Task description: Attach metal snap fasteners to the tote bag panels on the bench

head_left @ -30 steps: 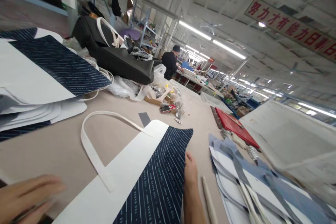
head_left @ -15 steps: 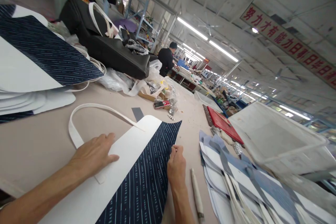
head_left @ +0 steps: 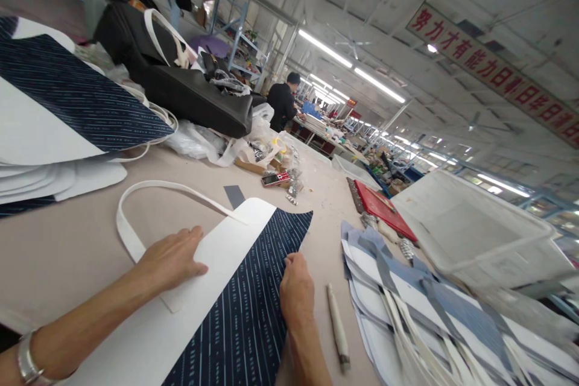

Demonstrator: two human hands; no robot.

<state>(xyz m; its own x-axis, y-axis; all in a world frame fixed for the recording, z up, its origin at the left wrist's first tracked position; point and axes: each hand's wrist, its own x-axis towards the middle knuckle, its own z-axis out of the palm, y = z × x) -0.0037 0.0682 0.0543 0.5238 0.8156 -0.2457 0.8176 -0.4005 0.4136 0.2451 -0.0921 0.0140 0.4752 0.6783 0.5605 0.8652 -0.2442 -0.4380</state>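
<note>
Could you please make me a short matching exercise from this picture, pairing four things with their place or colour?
Column one:
1. left hand
2. right hand
3. phone
4. tapered stick

Column two:
A. red and black
B. over the white band of the panel
C. lying on the table, near the stacked pieces on the right
D. fingers curled at the outer edge of the navy band

Pairs: 1-B, 2-D, 3-A, 4-C

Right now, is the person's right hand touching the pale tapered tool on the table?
Apart. The head view plainly shows a strip of tabletop between the right hand and the pale tapered tool.
</note>
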